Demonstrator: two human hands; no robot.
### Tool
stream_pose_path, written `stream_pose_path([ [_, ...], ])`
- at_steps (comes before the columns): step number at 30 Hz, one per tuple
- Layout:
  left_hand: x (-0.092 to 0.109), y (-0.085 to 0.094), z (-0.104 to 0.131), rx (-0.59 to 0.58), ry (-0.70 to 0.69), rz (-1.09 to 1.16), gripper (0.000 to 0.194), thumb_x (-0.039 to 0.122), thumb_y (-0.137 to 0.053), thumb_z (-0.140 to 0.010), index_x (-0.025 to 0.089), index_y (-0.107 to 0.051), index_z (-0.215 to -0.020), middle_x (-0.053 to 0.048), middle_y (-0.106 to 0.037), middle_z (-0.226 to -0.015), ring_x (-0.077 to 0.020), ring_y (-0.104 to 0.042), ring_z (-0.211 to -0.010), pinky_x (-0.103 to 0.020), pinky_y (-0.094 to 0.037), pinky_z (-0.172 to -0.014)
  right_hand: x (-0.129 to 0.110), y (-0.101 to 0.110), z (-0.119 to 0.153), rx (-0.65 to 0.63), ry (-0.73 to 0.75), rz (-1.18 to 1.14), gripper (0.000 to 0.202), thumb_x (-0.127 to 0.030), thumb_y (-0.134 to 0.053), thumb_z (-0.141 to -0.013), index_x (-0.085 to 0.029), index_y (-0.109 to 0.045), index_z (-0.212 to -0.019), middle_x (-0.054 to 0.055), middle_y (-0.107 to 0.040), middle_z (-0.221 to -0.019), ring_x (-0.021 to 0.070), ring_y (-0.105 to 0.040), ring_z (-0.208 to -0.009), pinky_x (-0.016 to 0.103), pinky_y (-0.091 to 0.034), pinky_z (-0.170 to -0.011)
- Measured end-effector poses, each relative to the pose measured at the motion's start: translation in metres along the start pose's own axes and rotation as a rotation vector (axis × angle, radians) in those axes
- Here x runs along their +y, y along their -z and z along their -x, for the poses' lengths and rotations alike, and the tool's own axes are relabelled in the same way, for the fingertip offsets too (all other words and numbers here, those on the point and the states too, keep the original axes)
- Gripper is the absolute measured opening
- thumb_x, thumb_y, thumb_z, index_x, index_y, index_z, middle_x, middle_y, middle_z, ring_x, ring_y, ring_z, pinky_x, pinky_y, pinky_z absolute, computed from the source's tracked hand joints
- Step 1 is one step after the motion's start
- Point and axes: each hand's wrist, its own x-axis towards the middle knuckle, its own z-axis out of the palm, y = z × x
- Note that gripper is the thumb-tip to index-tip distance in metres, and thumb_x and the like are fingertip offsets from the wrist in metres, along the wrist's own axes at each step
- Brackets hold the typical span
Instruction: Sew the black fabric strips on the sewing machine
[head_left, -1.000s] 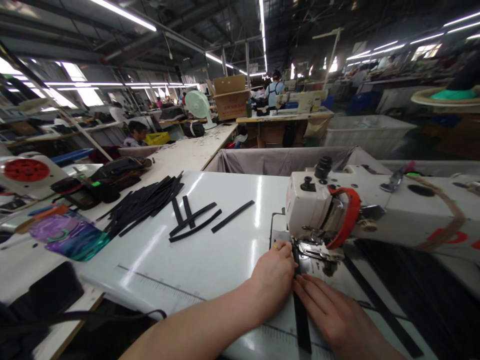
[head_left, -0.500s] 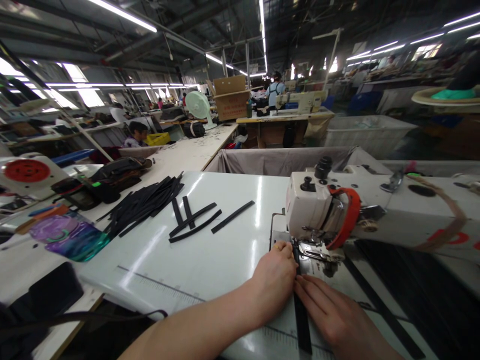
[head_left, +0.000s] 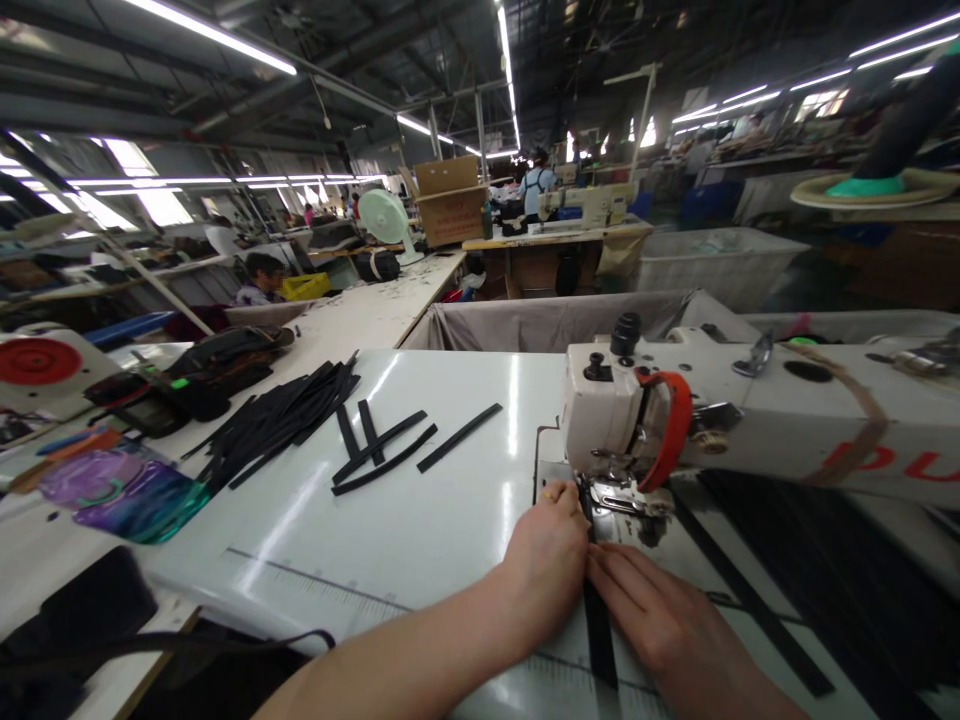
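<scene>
A black strip [head_left: 598, 630] runs from the table's front edge up under the needle area of a white sewing machine [head_left: 604, 400]. My left hand [head_left: 551, 545] is closed on the strip's left side, close to the presser foot, its fingertips bent down. Just below and to the right, my right hand [head_left: 649, 605] has its fingers pressed together, with the fingertips on the strip's right edge. Both hands touch or nearly touch each other. Several short black strips [head_left: 459, 438] lie on the white table [head_left: 442, 520], left of the machine.
A pile of black strips [head_left: 292, 410] lies at the table's left, near a purple and teal pouch [head_left: 124, 490]. Long black strips [head_left: 750, 595] lie right of the machine. Further back are a fan [head_left: 384, 217], a cardboard box [head_left: 451, 212] and a person [head_left: 537, 185].
The whole view has shifted slightly. The strip's near end sits a little higher towards the machine, and both hands keep nearly the same place beside it.
</scene>
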Motion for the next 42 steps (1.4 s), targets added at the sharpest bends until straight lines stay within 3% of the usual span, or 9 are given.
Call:
stream_pose_path([
  [5,0.001,-0.011,-0.006,0.029,0.113,-0.024,0.017,0.013,-0.045,-0.094,0.011,-0.062,-0.095,-0.012,-0.064,-0.101,-0.0234,-0.057,-0.104,-0.039,-0.047,-0.099,0.004,0.000,0.004,-0.003,0.019,-0.013,0.042,0.001,-0.034,-0.080,-0.011,-0.063,-0.108,0.011,-0.072,-0.095,0.0187,-0.069,-0.090,0.027,-0.057,-0.078],
  [10,-0.008,-0.011,-0.003,0.043,0.051,0.020,0.019,0.014,-0.041,-0.096,0.013,-0.060,-0.100,-0.010,-0.063,-0.107,-0.0215,-0.057,-0.105,-0.037,-0.045,-0.103,0.011,-0.007,0.011,-0.006,-0.012,0.010,0.042,-0.002,-0.037,-0.082,-0.010,-0.063,-0.114,0.013,-0.071,-0.108,0.0185,-0.067,-0.100,0.028,-0.057,-0.085],
  [16,-0.010,0.005,0.001,0.005,0.049,0.081,0.025,0.017,-0.045,-0.096,0.010,-0.058,-0.117,-0.013,-0.062,-0.119,-0.0217,-0.053,-0.117,-0.032,-0.043,-0.108,0.012,-0.017,0.020,-0.067,0.001,0.043,0.050,0.001,-0.037,-0.080,-0.009,-0.061,-0.122,0.013,-0.067,-0.122,0.0184,-0.062,-0.114,0.027,-0.055,-0.092],
  [24,-0.006,0.004,-0.003,-0.013,0.119,0.112,0.027,0.010,-0.041,-0.095,0.009,-0.057,-0.117,-0.013,-0.061,-0.120,-0.0205,-0.052,-0.121,-0.031,-0.042,-0.110,0.011,-0.021,0.017,-0.047,-0.022,0.061,0.045,0.001,-0.037,-0.082,-0.006,-0.063,-0.118,0.014,-0.069,-0.118,0.0188,-0.065,-0.110,0.027,-0.055,-0.091],
  [30,-0.005,0.008,-0.008,0.006,0.147,0.162,0.022,0.009,-0.041,-0.095,0.013,-0.062,-0.101,-0.011,-0.063,-0.108,-0.0203,-0.055,-0.110,-0.035,-0.049,-0.101,0.011,-0.023,0.012,-0.036,-0.080,0.051,0.043,0.001,-0.040,-0.082,-0.006,-0.062,-0.118,0.015,-0.068,-0.117,0.0207,-0.064,-0.108,0.030,-0.056,-0.090],
  [42,-0.011,0.007,-0.009,0.133,0.133,0.224,0.018,0.008,-0.050,-0.092,0.015,-0.066,-0.087,-0.006,-0.067,-0.103,-0.0176,-0.057,-0.107,-0.032,-0.050,-0.098,0.017,-0.009,0.005,-0.100,-0.173,-0.059,0.030,-0.009,-0.040,-0.092,-0.018,-0.063,-0.109,0.008,-0.069,-0.096,0.0185,-0.067,-0.091,0.028,-0.057,-0.075],
])
